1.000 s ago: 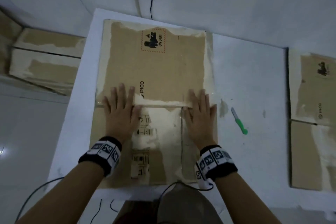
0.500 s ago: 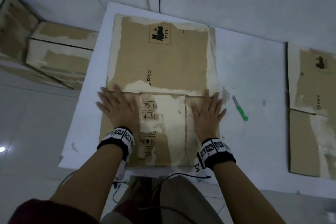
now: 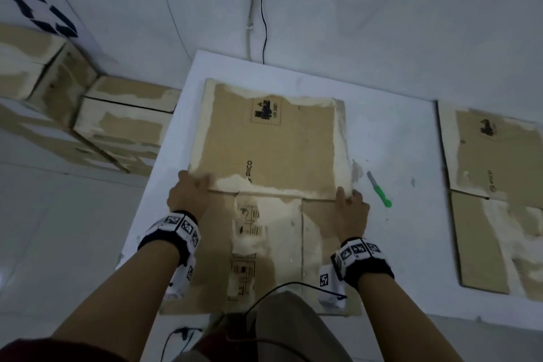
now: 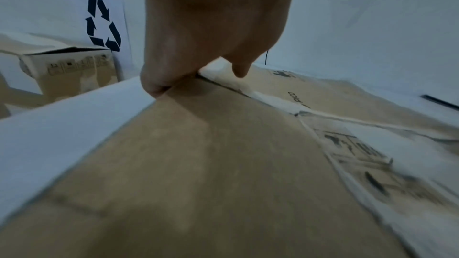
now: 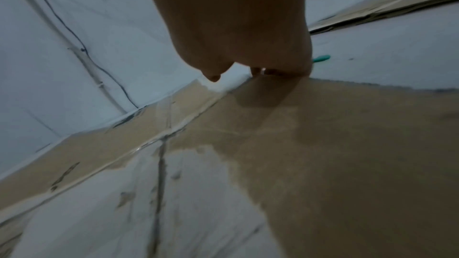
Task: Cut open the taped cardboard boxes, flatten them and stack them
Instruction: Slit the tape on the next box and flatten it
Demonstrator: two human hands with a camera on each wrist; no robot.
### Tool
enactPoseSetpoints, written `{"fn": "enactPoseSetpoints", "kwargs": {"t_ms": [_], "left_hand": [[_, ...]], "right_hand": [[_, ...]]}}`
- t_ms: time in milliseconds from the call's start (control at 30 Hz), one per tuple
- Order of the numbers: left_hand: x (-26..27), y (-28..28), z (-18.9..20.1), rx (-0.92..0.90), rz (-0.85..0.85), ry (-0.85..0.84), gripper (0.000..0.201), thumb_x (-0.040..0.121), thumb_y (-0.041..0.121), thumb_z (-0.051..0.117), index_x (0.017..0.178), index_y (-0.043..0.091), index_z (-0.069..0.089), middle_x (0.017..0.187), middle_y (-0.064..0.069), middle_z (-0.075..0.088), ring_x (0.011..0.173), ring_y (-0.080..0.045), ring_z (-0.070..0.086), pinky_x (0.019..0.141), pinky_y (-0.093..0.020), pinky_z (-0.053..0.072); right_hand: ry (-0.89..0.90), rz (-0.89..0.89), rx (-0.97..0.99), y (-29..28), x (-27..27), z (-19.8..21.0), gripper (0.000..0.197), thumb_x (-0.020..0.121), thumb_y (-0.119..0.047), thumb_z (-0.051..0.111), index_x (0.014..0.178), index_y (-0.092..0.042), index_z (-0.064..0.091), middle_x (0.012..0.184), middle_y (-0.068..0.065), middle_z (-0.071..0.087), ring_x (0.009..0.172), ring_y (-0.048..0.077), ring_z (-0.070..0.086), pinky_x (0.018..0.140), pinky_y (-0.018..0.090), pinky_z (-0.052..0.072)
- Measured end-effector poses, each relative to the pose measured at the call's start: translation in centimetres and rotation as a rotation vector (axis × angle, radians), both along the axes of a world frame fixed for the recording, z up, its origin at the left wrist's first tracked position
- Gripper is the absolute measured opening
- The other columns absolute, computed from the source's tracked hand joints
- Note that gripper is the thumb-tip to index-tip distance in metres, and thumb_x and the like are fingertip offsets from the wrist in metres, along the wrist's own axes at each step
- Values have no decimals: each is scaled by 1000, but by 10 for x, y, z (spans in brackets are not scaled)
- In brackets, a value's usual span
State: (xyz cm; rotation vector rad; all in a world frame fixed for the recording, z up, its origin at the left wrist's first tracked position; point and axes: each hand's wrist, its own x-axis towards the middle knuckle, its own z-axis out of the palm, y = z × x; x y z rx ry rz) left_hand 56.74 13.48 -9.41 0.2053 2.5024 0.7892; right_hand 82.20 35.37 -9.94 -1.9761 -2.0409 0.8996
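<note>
On table (image 3: 390, 138), both hands now grip flattened box (image 3: 273, 141) edges.

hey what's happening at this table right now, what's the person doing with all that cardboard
A person is handling a flattened cardboard box that lies on a white table. The left hand grips its left edge and the right hand grips its right edge, both at the fold line across the middle. A green-handled cutter lies on the table just right of the box, untouched. Another flattened box lies further right, and boxes not yet flattened sit off to the left.
</note>
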Motion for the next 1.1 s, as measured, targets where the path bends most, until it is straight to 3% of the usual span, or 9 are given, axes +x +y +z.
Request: {"fn": "enactPoseSetpoints", "kwargs": {"t_ms": [67, 133, 300, 500, 633, 767, 867, 1000, 1100], "left_hand": [[12, -15, 2, 96, -24, 57, 39, 101, 28, 44, 125, -1, 41, 104, -29, 61, 96, -45, 58, 74, -39, 39], [23, -25, 8, 144, -27, 113, 36, 102, 23, 43, 130, 1, 43, 105, -29, 62, 96, -45, 58, 73, -38, 36], [43, -24, 29, 269, -7, 180, 36, 101, 23, 45, 129, 1, 48, 115, -25, 62, 104, -43, 58, 83, -43, 44], [54, 9, 65, 385, -46, 199, 33, 101, 21, 44, 125, -1, 49, 114, -23, 62, 102, -41, 58, 78, -37, 41], [70, 55, 99, 495, -100, 177, 29, 102, 22, 43, 122, 2, 50, 110, -18, 63, 100, -35, 58, 74, -30, 35], [98, 115, 125, 570, -172, 187, 28, 102, 22, 41, 121, 3, 50, 108, -16, 64, 97, -32, 59, 73, -30, 38], [131, 165, 144, 623, -224, 199, 27, 102, 22, 41, 117, 2, 50, 105, -16, 63, 94, -31, 58, 71, -30, 37], [187, 238, 162, 704, -261, 173, 26, 103, 23, 41, 116, 3, 50, 101, -10, 60, 88, -23, 53, 69, -28, 34], [239, 294, 166, 748, -273, 142, 27, 103, 25, 40, 116, 4, 50, 103, -11, 61, 92, -26, 56, 71, -29, 36]], "right_hand": [[85, 27, 28, -9, 15, 2, 49, 101, -46, 42, 134, -10, 46, 118, 19, 61, 107, 37, 58, 82, 38, 41], [139, 29, 64, -17, 23, 7, 44, 102, -40, 45, 137, -13, 45, 115, 18, 66, 103, 36, 61, 79, 35, 40], [267, 26, 145, -30, 25, 25, 40, 103, -36, 45, 137, -16, 50, 121, 9, 66, 109, 31, 61, 84, 33, 42], [344, -65, 241, -13, 38, 63, 42, 103, -35, 48, 140, -15, 50, 126, 10, 64, 114, 31, 60, 90, 35, 44], [387, -117, 321, 23, 65, 92, 41, 102, -34, 49, 138, -13, 52, 120, 11, 66, 112, 31, 60, 83, 28, 39], [376, -210, 363, 73, 103, 116, 44, 101, -38, 51, 138, -13, 52, 121, 16, 65, 111, 35, 60, 87, 36, 44], [361, -279, 401, 115, 144, 138, 40, 100, -37, 52, 134, -16, 54, 118, 14, 65, 109, 34, 59, 84, 35, 42], [378, -373, 455, 176, 211, 167, 38, 98, -37, 53, 131, -19, 56, 116, 10, 66, 108, 30, 59, 86, 35, 41], [334, -379, 474, 228, 268, 184, 39, 98, -38, 53, 132, -19, 56, 122, 12, 64, 114, 33, 57, 94, 39, 42]]}}
